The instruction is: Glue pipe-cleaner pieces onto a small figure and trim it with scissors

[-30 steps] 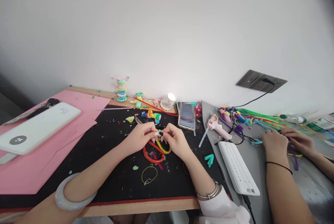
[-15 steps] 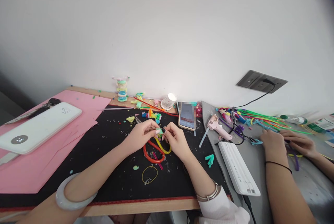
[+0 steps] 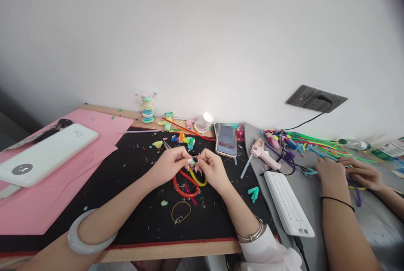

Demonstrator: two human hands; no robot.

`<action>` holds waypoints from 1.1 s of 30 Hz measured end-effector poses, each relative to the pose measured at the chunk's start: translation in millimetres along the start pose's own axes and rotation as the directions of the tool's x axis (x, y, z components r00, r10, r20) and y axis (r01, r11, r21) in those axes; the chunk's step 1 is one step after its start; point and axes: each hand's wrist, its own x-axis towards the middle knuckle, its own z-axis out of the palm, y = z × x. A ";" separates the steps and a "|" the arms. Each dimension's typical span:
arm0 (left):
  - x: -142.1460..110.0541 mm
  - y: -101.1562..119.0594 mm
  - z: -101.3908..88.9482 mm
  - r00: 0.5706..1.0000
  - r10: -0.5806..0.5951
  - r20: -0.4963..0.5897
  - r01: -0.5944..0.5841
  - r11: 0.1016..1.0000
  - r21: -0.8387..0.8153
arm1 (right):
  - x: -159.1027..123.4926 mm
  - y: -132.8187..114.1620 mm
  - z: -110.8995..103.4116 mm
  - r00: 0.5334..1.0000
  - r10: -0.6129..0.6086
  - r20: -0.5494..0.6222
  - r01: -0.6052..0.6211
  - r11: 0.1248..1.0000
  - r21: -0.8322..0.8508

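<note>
My left hand (image 3: 170, 165) and my right hand (image 3: 215, 171) meet above the black mat (image 3: 126, 203), thumbs and fingertips pinched together. Between them is a small green piece (image 3: 191, 162), mostly covered by the fingers; it looks like fuzzy pipe cleaner. Just below the hands lie a red-orange loop (image 3: 186, 195) and a yellow bent stem (image 3: 202, 182). A magenta strip (image 3: 190, 194) crosses the red loop. Closer to me is a thin yellowish ring (image 3: 181, 212). Behind my hands sits a multicoloured fuzzy bundle (image 3: 183, 139).
A phone (image 3: 226, 140) leans behind the right hand, near a paper cup (image 3: 203, 122). Rightward are a pink glue gun (image 3: 265, 154), a white power strip (image 3: 288, 203) and a co-worker's hands (image 3: 347, 174). A white power bank (image 3: 50, 153) rests on pink sheets (image 3: 69, 195) at left.
My fingertips have closed in over the green piece, and less of it shows. My right thumb has shifted slightly left. The loops on the mat stay put.
</note>
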 end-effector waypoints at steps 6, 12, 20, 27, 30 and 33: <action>1.4 -0.3 0.3 0.999 -0.018 0.031 0.022 0.992 -0.127 | 1.8 -0.7 0.2 0.999 0.006 -0.049 -0.006 1.000 0.015; 2.2 -0.2 -2.0 0.999 -0.013 -0.031 0.010 0.996 -0.087 | 0.8 -1.1 1.3 0.999 -0.007 -0.037 0.009 0.999 0.050; 1.4 3.3 -1.0 0.999 0.002 -0.041 -0.003 0.999 -0.038 | 2.0 -2.7 0.3 0.999 0.004 -0.041 -0.001 0.998 0.061; 0.4 1.7 0.1 0.999 0.019 -0.047 -0.023 0.996 -0.081 | 2.7 -1.7 0.5 0.998 0.028 -0.047 -0.021 0.987 0.159; 0.0 1.7 -0.5 0.999 0.041 -0.025 -0.042 0.998 -0.048 | 2.0 -1.4 1.2 0.999 0.016 -0.033 -0.011 0.989 0.150; -0.2 1.8 -2.0 0.998 0.051 -0.045 -0.051 0.999 -0.001 | 1.2 -1.1 2.2 1.000 0.013 -0.020 -0.010 0.991 0.133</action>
